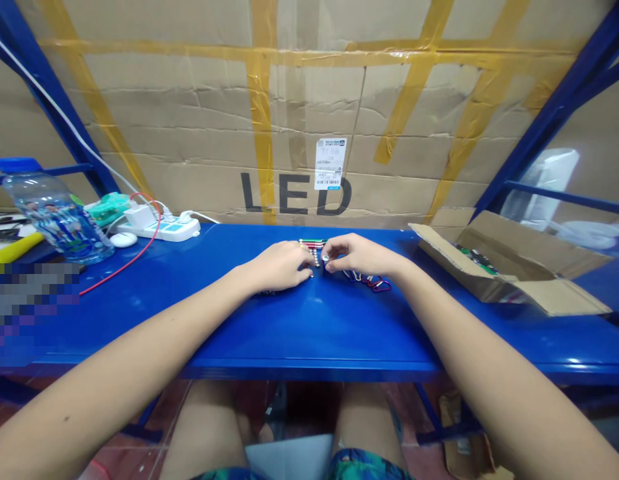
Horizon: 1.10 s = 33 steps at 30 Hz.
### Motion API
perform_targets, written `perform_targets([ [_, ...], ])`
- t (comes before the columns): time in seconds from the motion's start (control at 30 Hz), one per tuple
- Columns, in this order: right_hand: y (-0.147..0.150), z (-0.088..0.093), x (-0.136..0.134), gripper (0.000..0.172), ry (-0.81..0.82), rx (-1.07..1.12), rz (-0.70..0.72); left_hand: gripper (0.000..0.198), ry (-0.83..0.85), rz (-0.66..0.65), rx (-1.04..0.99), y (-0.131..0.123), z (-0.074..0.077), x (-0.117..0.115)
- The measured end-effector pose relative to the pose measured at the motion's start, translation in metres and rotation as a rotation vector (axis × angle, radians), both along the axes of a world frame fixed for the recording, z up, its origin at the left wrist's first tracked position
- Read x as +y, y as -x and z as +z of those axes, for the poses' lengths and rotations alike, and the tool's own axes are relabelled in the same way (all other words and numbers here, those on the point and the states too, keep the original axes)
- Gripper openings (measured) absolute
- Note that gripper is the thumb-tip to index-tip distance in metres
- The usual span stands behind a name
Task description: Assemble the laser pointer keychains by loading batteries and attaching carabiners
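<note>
Both my hands meet at the middle of the blue table (309, 327). My left hand (279, 265) is curled, its fingertips on a small silver-tipped piece at the end of a row of small coloured cylinders (313, 245) lying side by side. My right hand (354, 255) pinches another small silver-capped piece right next to it. Several coloured carabiner clips (377, 283) lie under and just right of my right wrist. What exactly each pinch holds is too small to name.
An open cardboard box (509, 273) with small parts lies at the right. At the left stand a plastic water bottle (59, 220), a white power strip (162, 228) with a red wire (124, 263), and a teal object (108, 208). A taped cardboard wall marked LED (294, 195) backs the table.
</note>
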State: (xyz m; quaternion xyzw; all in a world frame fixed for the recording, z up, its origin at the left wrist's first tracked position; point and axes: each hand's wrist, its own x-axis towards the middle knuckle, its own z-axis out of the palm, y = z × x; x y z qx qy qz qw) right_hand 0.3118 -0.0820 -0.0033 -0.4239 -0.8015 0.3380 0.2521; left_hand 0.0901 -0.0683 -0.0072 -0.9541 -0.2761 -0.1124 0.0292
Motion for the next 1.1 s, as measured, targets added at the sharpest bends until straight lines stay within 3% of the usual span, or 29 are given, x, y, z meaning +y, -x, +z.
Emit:
perform_targets([
  [0.17, 0.001, 0.002, -0.002, 0.013, -0.020, -0.023, -0.014, 0.022, -0.001, -0.084, 0.027, -0.004, -0.007, 0.003],
  [0.3, 0.002, 0.003, -0.003, 0.013, -0.011, -0.028, -0.018, 0.012, -0.012, -0.023, -0.001, -0.003, -0.006, 0.004],
  [0.43, 0.003, 0.003, -0.004, 0.013, 0.004, -0.017, -0.029, 0.014, -0.093, 0.022, -0.218, -0.002, -0.001, 0.005],
  [0.53, 0.004, 0.002, -0.004, 0.012, 0.011, -0.002, -0.027, 0.016, -0.137, -0.072, -0.369, -0.004, -0.001, 0.004],
  [0.73, 0.002, -0.004, 0.000, 0.013, 0.018, 0.048, 0.010, 0.019, -0.117, -0.198, -0.306, -0.007, -0.006, 0.001],
  [0.9, 0.007, -0.006, -0.001, 0.014, 0.017, 0.112, -0.030, 0.012, -0.004, -0.032, -0.400, -0.007, -0.003, 0.000],
  [1.0, 0.018, -0.004, -0.005, 0.013, -0.075, 0.133, -0.129, 0.011, 0.109, 0.086, -0.499, -0.008, 0.000, 0.001],
  [1.1, 0.029, -0.004, -0.005, 0.013, -0.155, 0.158, -0.227, 0.010, 0.252, 0.125, -0.635, -0.006, 0.005, 0.004],
])
